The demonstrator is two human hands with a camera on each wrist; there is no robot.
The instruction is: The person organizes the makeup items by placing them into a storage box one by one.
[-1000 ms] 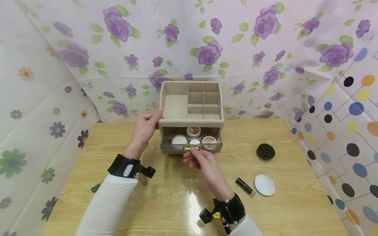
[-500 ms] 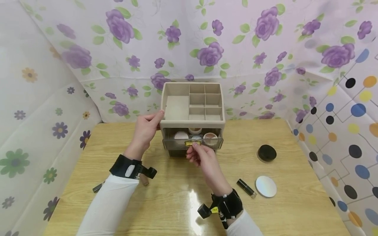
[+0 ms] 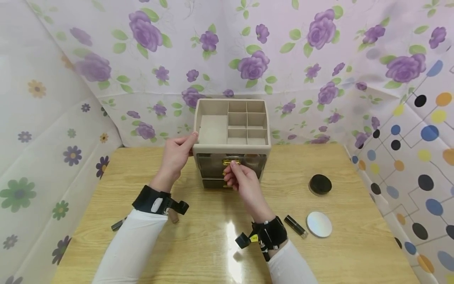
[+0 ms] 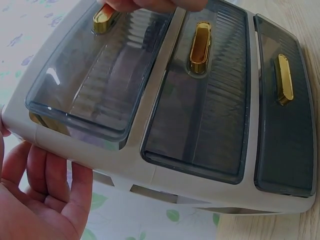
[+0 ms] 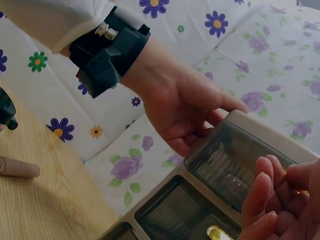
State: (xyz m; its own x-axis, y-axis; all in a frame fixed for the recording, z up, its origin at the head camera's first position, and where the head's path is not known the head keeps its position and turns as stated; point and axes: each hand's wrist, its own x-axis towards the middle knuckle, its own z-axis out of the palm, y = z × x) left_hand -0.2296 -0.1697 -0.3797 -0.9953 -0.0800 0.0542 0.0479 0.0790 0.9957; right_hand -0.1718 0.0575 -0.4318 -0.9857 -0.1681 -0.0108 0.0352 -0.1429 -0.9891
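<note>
A cream makeup organizer (image 3: 232,149) with smoky clear drawers stands at the back of the table. Its left side is held by my left hand (image 3: 173,157), thumb at the top rim and fingers against the side wall. My right hand (image 3: 246,185) pinches the gold handle (image 3: 226,162) of the top drawer (image 3: 211,165), other fingers curled below. In the left wrist view that drawer's front (image 4: 95,80) stands slightly proud of the frame, while the middle drawer (image 4: 185,110) and bottom drawer (image 4: 285,130) sit flush. The drawer's contents are mostly hidden.
On the table's right lie a black-lidded round jar (image 3: 320,184), a white round disc (image 3: 319,224) and a black tube (image 3: 296,226). Near my left forearm are a brownish tube (image 3: 173,215) and a dark stick (image 3: 118,224). Patterned cloth (image 3: 227,47) hangs behind.
The top drawer has slid back into the organizer, moved by my right hand at its handle, and the round compacts inside have gone from sight. My left hand keeps its hold.
</note>
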